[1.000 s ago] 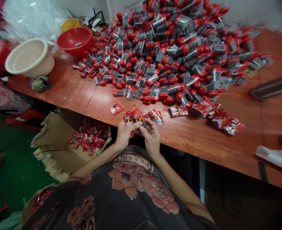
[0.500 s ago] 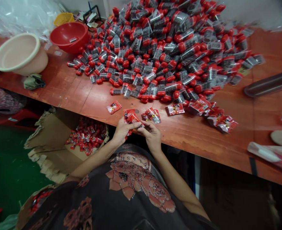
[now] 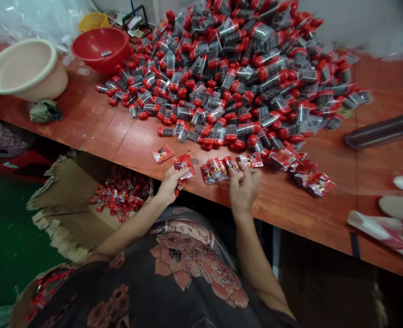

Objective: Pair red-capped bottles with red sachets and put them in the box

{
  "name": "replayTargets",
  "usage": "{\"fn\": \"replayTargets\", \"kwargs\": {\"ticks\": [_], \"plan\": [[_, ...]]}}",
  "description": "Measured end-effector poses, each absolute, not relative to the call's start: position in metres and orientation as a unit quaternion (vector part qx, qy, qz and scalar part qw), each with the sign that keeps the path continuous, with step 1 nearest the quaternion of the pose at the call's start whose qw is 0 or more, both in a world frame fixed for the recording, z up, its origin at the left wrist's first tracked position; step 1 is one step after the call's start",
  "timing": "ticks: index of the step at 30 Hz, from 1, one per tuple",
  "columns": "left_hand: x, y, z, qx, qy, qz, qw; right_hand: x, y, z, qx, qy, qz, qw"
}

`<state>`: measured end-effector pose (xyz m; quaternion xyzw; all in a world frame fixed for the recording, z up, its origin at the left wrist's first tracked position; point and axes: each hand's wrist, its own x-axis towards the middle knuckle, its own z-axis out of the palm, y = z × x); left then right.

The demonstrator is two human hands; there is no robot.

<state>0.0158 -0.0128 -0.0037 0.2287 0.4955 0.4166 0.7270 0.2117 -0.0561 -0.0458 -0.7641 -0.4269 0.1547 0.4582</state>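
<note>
In the head view, the left hand (image 3: 169, 184) pinches a few red packets (image 3: 185, 165) over the near edge of the table (image 3: 95, 130), thumb flat on top and fingers underneath. The right hand (image 3: 245, 189) sits just inside that edge, its fingertips at a small packet (image 3: 229, 164); they look drawn together, but I cannot tell whether they pinch it or only touch it. That packet lies at the right end of a short row of packets (image 3: 216, 170). A flat stack of packets (image 3: 254, 159) is just beyond the right fingertips, and a loose packet (image 3: 162, 154) lies near the edge, left of the held ones. Behind them a heap of red-capped tubes (image 3: 218, 107) reaches toward the far edge. Below the near edge, a cardboard box (image 3: 56, 182) holds more packets.

The packets look very light, thin and limp, with a glossy skin likely to slide on its neighbours. I would judge them hard to break but easy to crease. A corner or side edge, between thumb and forefinger, seems the best hold; squeezing the middle would probably buckle them.
</note>
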Motion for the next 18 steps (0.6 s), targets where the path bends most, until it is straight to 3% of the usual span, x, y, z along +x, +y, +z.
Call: {"fn": "replayTargets", "kwargs": {"ticks": [5,7,15,18], "plan": [[0.017,-0.013,-0.012,0.235,0.498,0.442,0.708,0.153,-0.041,-0.032,-0.593,-0.518,0.382,0.484],[0.012,-0.012,-0.016,0.242,0.504,0.440,0.703,0.144,-0.032,-0.034,-0.568,-0.534,0.409,0.474],[-0.006,-0.001,-0.030,0.249,0.527,0.462,0.668,0.165,0.007,-0.017,-0.544,-0.775,0.246,0.206],[-0.007,0.005,-0.027,0.210,0.528,0.477,0.670,0.186,0.039,-0.011,-0.589,-0.785,0.123,0.146]]}}
